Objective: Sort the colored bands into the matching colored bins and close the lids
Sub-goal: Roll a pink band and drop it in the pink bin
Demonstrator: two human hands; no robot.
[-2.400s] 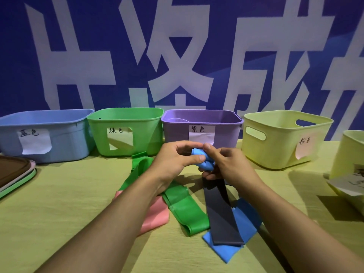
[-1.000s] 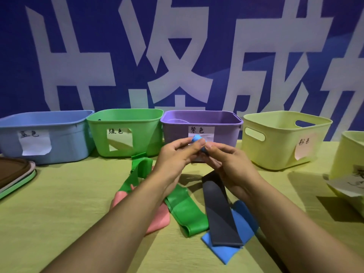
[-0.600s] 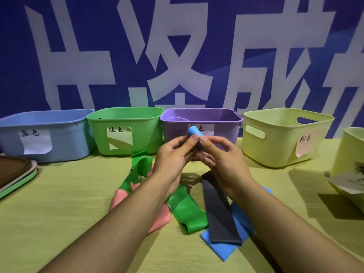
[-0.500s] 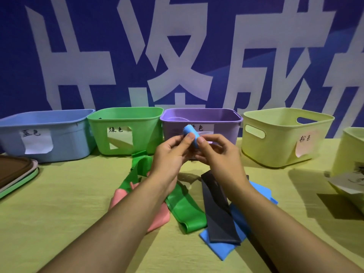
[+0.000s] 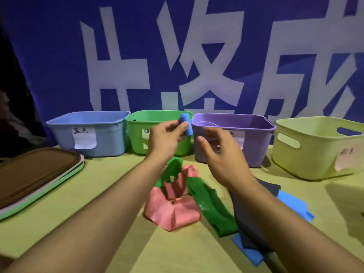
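Observation:
My left hand (image 5: 167,137) pinches a rolled-up blue band (image 5: 186,125), held in front of the green bin (image 5: 137,123). Just right of the roll, my right hand (image 5: 218,148) hovers with loose fingers and holds nothing, in front of the purple bin (image 5: 256,125). The blue bin (image 5: 106,134) stands at the left of the row. On the table below my arms lie a pink band (image 5: 171,209), a green band (image 5: 210,205), a dark grey band (image 5: 250,223) and a flat blue band (image 5: 295,203).
A yellow-green bin (image 5: 315,154) with a pink label stands right of the purple one. Stacked lids (image 5: 33,174), brown on top, lie at the left table edge. A blue banner with white characters hangs behind the bins.
My right hand has let go of the blue roll and drawn off to the right. My left hand carried the roll left, from in front of the purple bin toward the green one.

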